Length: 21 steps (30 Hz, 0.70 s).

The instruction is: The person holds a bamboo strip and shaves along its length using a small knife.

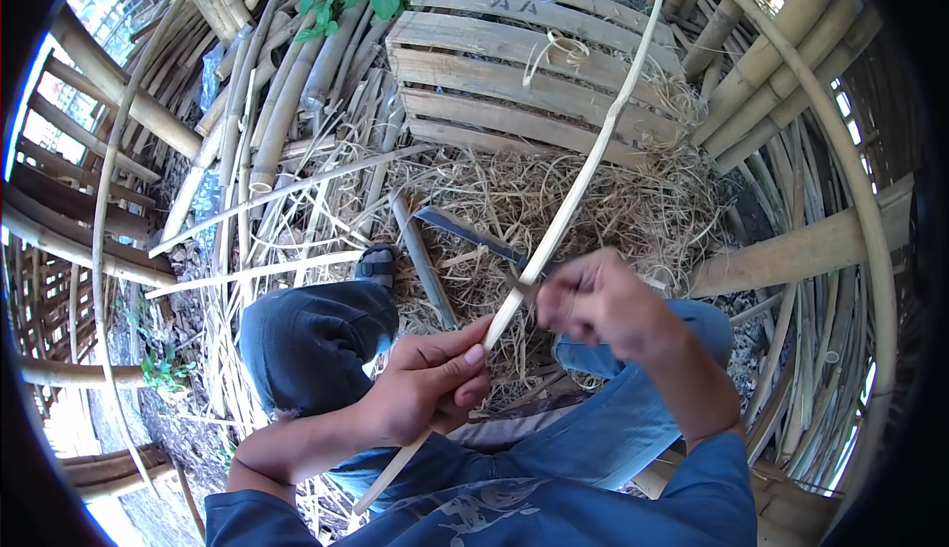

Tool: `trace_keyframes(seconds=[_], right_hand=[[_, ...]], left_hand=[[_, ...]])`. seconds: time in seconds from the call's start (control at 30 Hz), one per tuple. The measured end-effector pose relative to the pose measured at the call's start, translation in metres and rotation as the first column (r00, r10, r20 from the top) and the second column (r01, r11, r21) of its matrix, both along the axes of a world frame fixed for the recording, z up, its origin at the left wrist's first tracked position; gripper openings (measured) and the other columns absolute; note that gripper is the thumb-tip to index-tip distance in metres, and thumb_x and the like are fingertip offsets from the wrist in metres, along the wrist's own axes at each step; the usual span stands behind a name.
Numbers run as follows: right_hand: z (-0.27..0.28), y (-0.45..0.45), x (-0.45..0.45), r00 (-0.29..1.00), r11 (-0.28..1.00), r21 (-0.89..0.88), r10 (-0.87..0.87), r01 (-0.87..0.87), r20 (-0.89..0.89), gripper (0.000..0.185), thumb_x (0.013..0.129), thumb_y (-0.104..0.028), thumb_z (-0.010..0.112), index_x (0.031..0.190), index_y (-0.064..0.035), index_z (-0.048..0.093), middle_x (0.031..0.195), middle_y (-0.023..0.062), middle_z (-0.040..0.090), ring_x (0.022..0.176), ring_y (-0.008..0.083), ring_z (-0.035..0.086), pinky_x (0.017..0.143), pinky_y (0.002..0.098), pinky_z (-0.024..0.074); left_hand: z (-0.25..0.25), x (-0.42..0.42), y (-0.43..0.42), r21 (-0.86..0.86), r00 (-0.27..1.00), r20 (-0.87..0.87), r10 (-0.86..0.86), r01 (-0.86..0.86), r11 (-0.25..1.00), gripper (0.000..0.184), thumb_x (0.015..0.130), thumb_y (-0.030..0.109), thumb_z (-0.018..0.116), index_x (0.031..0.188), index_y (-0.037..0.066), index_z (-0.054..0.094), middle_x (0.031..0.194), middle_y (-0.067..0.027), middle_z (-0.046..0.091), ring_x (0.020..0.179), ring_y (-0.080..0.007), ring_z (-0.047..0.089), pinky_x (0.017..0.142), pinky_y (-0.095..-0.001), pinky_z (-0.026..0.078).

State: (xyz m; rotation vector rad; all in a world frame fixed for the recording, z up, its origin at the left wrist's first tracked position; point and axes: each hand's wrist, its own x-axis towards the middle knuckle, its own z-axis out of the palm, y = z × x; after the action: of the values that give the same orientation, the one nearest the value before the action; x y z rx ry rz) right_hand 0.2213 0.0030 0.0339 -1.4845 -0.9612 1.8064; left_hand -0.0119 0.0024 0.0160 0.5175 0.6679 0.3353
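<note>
A long pale bamboo strip (578, 186) runs diagonally from my lap up past the slatted wooden panel. My left hand (430, 379) is closed around its lower part, thumb lying along the top. Just above that grip, my right hand (603, 308) is closed on the handle of a knife (473, 235), most of the handle being hidden by the fingers. The dark blade points to the upper left and crosses the strip. Shavings (484, 186) cover the ground beneath the blade and the strip.
The slatted wooden panel (534, 63) lies ahead, with a curled shaving (554, 48) on it. Bamboo poles (287, 102) and split strips are piled at left; more poles (781, 63) stand at right. A short bamboo piece (423, 260) lies near my sandalled foot (377, 264).
</note>
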Motion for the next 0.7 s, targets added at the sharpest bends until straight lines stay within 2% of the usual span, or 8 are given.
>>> trace_keyframes(seconds=[0.03,0.07,0.13,0.3,0.37,0.5,0.57,0.7], right_hand=[[0.000,-0.005,-0.007,0.994,0.993,-0.035,0.110,-0.110,0.002,0.016,0.092,-0.007,0.061,0.085,0.0071,0.066,0.063,0.0043,0.059,0.045,0.0047,0.043,0.041,0.0212,0.0327],[-0.004,-0.010,-0.011,0.993,0.993,-0.035,0.115,-0.115,-0.002,0.016,0.092,-0.007,0.061,0.085,0.0071,0.066,0.063,0.0043,0.059,0.045,0.0047,0.043,0.041,0.0212,0.0327],[-0.009,-0.013,-0.017,0.968,0.990,-0.047,0.122,-0.136,-0.219,0.018,0.091,-0.009,0.063,0.084,0.0072,0.066,0.064,0.0053,0.060,0.045,0.0043,0.044,0.040,0.0196,0.0303],[-0.005,-0.011,-0.012,0.972,0.988,-0.078,0.111,-0.130,-0.206,0.018,0.091,-0.007,0.063,0.085,0.0090,0.066,0.066,0.0055,0.061,0.049,0.0047,0.045,0.044,0.0198,0.0326],[-0.007,-0.010,-0.011,0.979,0.993,-0.044,0.097,-0.107,-0.181,0.018,0.091,-0.007,0.063,0.085,0.0099,0.066,0.064,0.0053,0.060,0.048,0.0051,0.045,0.044,0.0206,0.0325],[-0.006,-0.009,-0.009,0.988,0.996,0.003,0.086,-0.087,-0.126,0.018,0.091,-0.006,0.063,0.084,0.0103,0.066,0.061,0.0047,0.059,0.048,0.0052,0.045,0.044,0.0211,0.0325],[-0.007,-0.009,-0.006,0.993,0.994,0.058,0.102,-0.098,-0.066,0.020,0.091,-0.007,0.063,0.083,0.0103,0.066,0.059,0.0043,0.057,0.047,0.0052,0.044,0.043,0.0217,0.0320],[0.003,-0.003,0.002,0.995,0.995,0.049,0.087,-0.089,0.039,0.018,0.092,-0.008,0.061,0.086,0.0078,0.068,0.057,0.0011,0.056,0.047,0.0037,0.043,0.045,0.0208,0.0319]], left_hand=[[0.001,0.000,0.001,-0.003,1.000,-0.014,-0.011,0.011,1.000,0.039,0.104,0.018,0.041,0.142,0.012,0.042,0.068,0.0014,0.043,0.050,-0.0051,0.034,0.040,-0.0199,0.028],[0.001,0.000,0.002,-0.006,0.999,-0.026,-0.023,0.023,1.000,0.039,0.104,0.018,0.040,0.142,0.012,0.042,0.068,0.0018,0.043,0.050,-0.0050,0.034,0.040,-0.0198,0.028],[-0.001,-0.002,0.003,0.024,0.999,-0.009,-0.042,0.042,0.999,0.037,0.104,0.019,0.040,0.140,0.011,0.044,0.068,0.0018,0.043,0.050,-0.0051,0.034,0.040,-0.0199,0.028],[0.004,0.001,0.002,0.101,0.998,-0.021,-0.054,0.056,0.993,0.035,0.104,0.019,0.040,0.137,0.011,0.046,0.068,0.0016,0.044,0.050,-0.0053,0.036,0.040,-0.0202,0.029],[0.011,0.007,0.001,0.097,0.996,-0.090,0.024,-0.015,0.995,0.023,0.103,0.016,0.040,0.117,0.003,0.052,0.064,-0.0006,0.043,0.046,-0.0054,0.032,0.039,-0.0210,0.024],[0.006,0.004,0.000,0.109,0.997,-0.072,0.010,-0.002,0.994,0.022,0.103,0.017,0.041,0.116,0.004,0.053,0.064,-0.0007,0.043,0.047,-0.0057,0.032,0.039,-0.0212,0.024],[0.007,0.005,0.000,0.092,0.996,-0.087,0.027,-0.019,0.996,0.031,0.103,0.018,0.041,0.131,0.007,0.049,0.064,-0.0004,0.042,0.048,-0.0059,0.032,0.040,-0.0213,0.024],[0.003,0.000,-0.001,0.096,0.999,-0.042,0.013,-0.009,0.995,0.041,0.103,0.017,0.041,0.144,0.012,0.040,0.068,0.0009,0.043,0.051,-0.0056,0.035,0.041,-0.0208,0.030]])
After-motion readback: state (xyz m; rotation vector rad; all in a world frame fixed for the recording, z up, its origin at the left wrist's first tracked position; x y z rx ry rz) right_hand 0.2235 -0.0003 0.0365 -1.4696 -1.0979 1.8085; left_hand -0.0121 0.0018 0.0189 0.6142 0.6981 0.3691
